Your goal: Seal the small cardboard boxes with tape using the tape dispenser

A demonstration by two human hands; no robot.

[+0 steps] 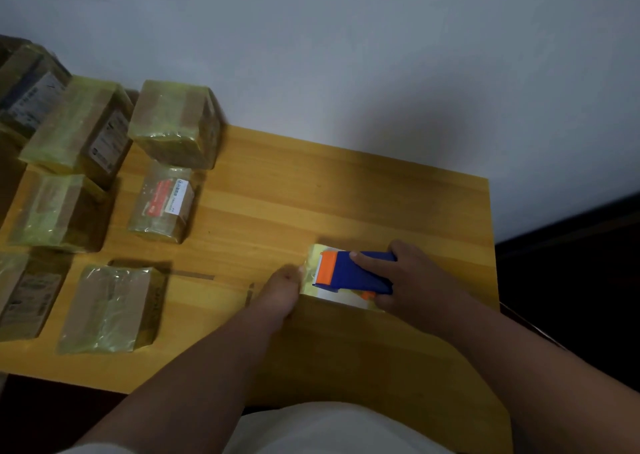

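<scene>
The small cardboard box (pixel 332 292) being taped sits on the wooden counter (pixel 346 190) near its right front part, just ahead of the person's body; only its pale top and a yellowish taped left edge show, the rest being covered by the tool and the hands. The tape dispenser (pixel 353 273), blue with an orange front piece, lies across the top of this box, its orange end pointing left. The right hand (pixel 412 277) grips the dispenser from the right, fingers curled over its blue body, with one finger laid along the top. The left hand (pixel 282 289) is at the box's left edge, its fingertips touching the taped side; how its fingers are bent there cannot be told, as they are seen end-on. On the left part of the counter stand several other boxes already wrapped in yellowish tape: one near the front (pixel 110 310), one with a red and white label (pixel 162 204) behind it, a taller one at the back by the wall (pixel 176 124), and more along the left edge, partly cut off by the frame. A white garment (pixel 332 429) shows at the bottom.
</scene>
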